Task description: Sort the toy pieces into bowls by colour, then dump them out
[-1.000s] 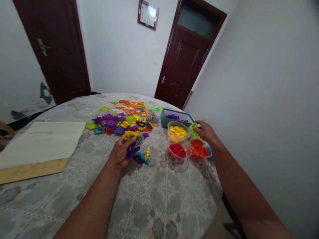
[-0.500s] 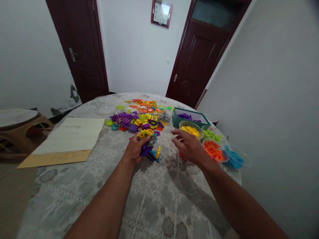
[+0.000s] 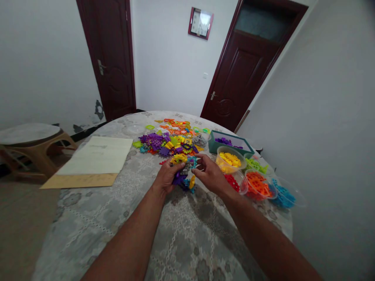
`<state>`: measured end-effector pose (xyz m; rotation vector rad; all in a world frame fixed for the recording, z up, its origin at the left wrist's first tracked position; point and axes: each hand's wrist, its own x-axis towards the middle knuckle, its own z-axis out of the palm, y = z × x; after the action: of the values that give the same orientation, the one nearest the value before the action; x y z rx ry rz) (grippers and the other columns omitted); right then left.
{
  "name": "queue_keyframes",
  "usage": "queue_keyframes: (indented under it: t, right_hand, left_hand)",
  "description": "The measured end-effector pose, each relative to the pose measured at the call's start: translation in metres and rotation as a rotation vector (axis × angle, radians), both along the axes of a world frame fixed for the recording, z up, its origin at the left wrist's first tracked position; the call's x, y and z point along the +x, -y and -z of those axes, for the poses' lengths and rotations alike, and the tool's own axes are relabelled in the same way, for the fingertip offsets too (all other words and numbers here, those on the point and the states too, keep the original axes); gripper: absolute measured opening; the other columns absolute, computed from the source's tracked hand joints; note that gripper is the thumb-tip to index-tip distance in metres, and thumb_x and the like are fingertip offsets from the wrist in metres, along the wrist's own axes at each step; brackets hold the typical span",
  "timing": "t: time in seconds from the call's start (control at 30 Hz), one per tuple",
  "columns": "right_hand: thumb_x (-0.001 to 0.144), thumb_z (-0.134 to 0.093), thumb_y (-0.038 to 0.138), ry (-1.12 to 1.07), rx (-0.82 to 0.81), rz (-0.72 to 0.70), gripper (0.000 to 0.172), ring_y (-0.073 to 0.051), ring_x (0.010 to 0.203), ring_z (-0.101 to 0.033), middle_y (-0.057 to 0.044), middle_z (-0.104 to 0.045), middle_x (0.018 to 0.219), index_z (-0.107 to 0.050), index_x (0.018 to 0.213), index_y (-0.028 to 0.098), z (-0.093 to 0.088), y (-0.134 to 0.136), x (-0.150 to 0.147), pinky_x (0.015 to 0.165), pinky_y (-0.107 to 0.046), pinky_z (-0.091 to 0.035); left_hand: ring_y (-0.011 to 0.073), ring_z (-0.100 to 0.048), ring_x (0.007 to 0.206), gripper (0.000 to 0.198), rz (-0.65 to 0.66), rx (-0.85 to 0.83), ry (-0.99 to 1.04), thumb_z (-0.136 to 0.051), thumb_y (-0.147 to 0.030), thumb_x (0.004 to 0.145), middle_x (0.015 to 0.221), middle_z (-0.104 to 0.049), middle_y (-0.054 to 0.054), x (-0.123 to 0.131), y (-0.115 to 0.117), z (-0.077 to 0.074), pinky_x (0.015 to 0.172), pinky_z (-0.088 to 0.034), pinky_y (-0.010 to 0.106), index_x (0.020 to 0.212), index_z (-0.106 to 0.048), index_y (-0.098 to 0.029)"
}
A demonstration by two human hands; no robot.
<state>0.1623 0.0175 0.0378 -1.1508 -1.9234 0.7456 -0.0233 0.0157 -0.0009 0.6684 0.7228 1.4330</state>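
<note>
My left hand [image 3: 166, 175] is wrapped round a model of interlocking plastic building pieces [image 3: 185, 171], made up of yellow, grey, purple and blue parts. It is held a little above the tablecloth. From the right, my right hand [image 3: 213, 175] has its fingertips closed on a light-blue part at the model's upper edge. Whether a small loose piece sits between those fingers cannot be made out. Behind the model spreads a pile of mixed building pieces [image 3: 159, 143], mostly purple, yellow and orange.
Right of my hands stand clear tubs of yellow pieces [image 3: 230, 159], red pieces [image 3: 232, 182], orange pieces [image 3: 258, 185], blue pieces [image 3: 283, 193] and green pieces [image 3: 256, 165]. A green box [image 3: 215, 147] holds purple ones. Paper sheets [image 3: 93, 156] lie left; a stool [image 3: 38, 136] stands beyond.
My right hand has moved left from beside the tubs to the model, its fingers closing at the light-blue part. The tub of red pieces is now uncovered. The whole view has shifted slightly.
</note>
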Motion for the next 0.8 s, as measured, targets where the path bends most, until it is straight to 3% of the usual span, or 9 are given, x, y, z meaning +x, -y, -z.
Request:
queue_keyframes:
  t: [0.23,0.33,0.43,0.6,0.8]
  right_hand:
    - [0.089,-0.068,0.023,0.059,0.035,0.003,0.057,-0.018,0.085,-0.066,0.000,-0.071,0.095,-0.057,0.146,0.026,-0.013,0.006,0.014,0.078,-0.031,-0.054]
    - [0.089,-0.067,0.021,0.106,0.026,-0.010,0.059,-0.017,0.084,-0.065,0.000,-0.070,0.094,-0.057,0.147,0.025,-0.021,0.007,0.031,0.077,-0.031,-0.052]
    - [0.088,-0.068,0.022,0.123,0.044,0.065,0.061,-0.017,0.084,-0.065,0.000,-0.069,0.094,-0.058,0.148,0.024,-0.027,0.011,0.057,0.078,-0.031,-0.052]
    - [0.087,-0.067,0.027,0.179,0.139,0.352,0.058,-0.019,0.083,-0.065,-0.001,-0.070,0.093,-0.060,0.145,0.022,-0.038,0.029,0.123,0.079,-0.033,-0.053]
    - [0.089,-0.060,0.026,0.520,0.371,0.778,0.060,-0.024,0.090,-0.069,-0.010,-0.074,0.106,-0.058,0.148,0.017,-0.041,0.059,0.250,0.090,-0.041,-0.056]
  left_hand:
    - [0.0142,-0.071,0.065,0.050,-0.018,-0.087,0.037,-0.098,-0.021,0.062,0.090,-0.077,0.001,-0.004,-0.002,-0.005,0.055,-0.064,0.026,0.103,-0.068,-0.019]
    - [0.0126,-0.071,0.063,0.045,-0.034,-0.098,0.041,-0.095,-0.018,0.065,0.088,-0.076,0.000,-0.007,-0.005,-0.004,0.055,-0.064,0.024,0.101,-0.067,-0.019]
    - [0.0109,-0.070,0.059,0.040,-0.054,-0.122,0.045,-0.093,-0.015,0.068,0.083,-0.075,-0.002,-0.008,-0.007,-0.003,0.057,-0.065,0.024,0.098,-0.066,-0.019]
    - [0.0114,-0.072,0.059,0.032,-0.084,-0.172,0.031,-0.088,-0.009,0.073,0.082,-0.075,-0.002,-0.008,-0.010,-0.006,0.058,-0.066,0.025,0.095,-0.067,-0.018]
    - [0.0123,-0.072,0.060,0.025,-0.076,-0.186,-0.007,-0.081,-0.005,0.075,0.084,-0.076,-0.001,-0.007,-0.011,-0.010,0.058,-0.067,0.026,0.093,-0.070,-0.018]
